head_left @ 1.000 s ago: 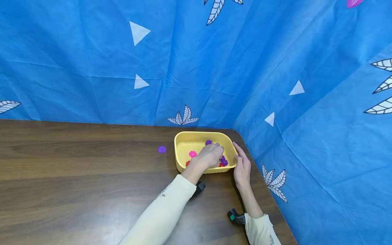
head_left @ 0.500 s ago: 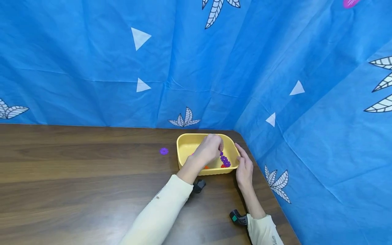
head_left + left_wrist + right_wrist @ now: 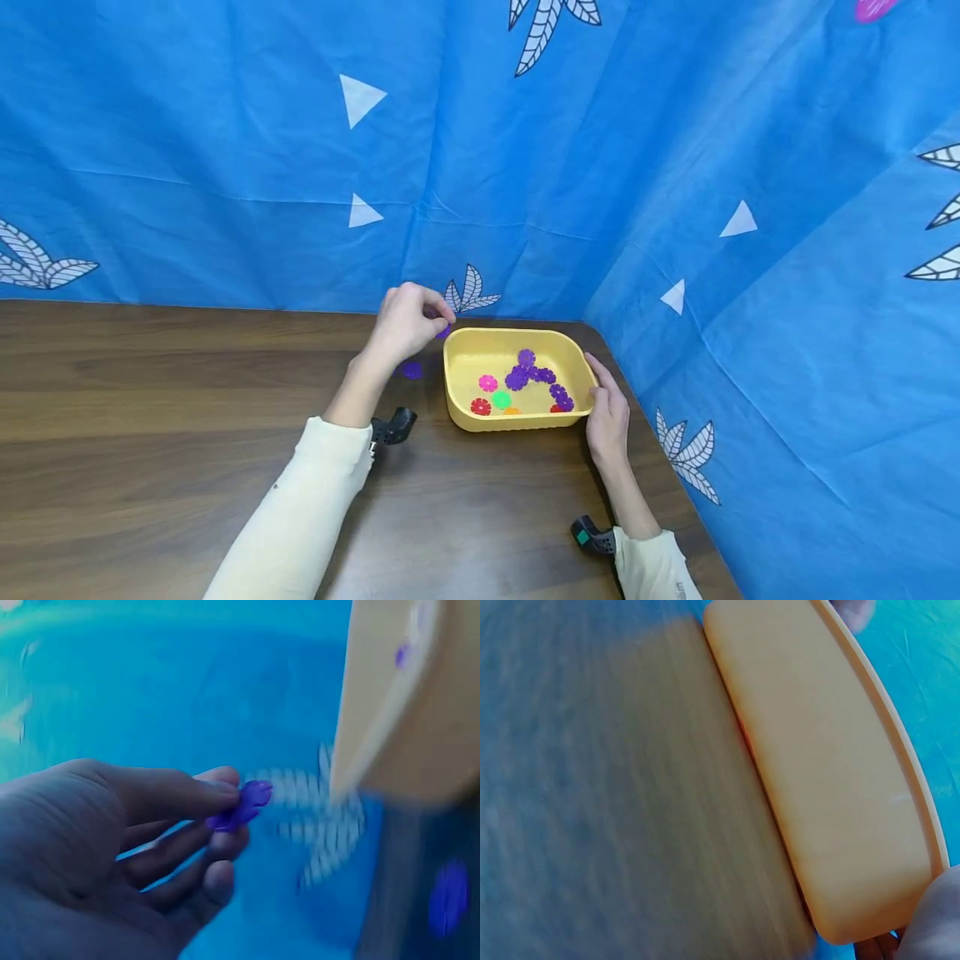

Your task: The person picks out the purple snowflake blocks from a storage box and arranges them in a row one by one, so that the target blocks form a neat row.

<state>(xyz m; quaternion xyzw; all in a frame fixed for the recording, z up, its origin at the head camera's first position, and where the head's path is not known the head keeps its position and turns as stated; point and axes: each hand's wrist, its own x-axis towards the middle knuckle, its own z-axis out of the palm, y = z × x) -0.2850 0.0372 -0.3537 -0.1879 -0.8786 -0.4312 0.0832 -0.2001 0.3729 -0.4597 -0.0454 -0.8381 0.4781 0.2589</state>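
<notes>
The left hand [image 3: 405,321] is pinching a notched purple disc [image 3: 241,807] between thumb and fingers, just beside the far-left corner of the smooth, round-cornered yellow tray [image 3: 517,423]. The right hand [image 3: 608,418] is gripping the tray's right rim. The wood-grain worktop [image 3: 172,467] is extending leftward past a second disc [image 3: 412,370].

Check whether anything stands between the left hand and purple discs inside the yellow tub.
Yes: the far left corner of the tub. The left hand, pinching a purple disc, is outside it; nothing visible covers the top.
</notes>
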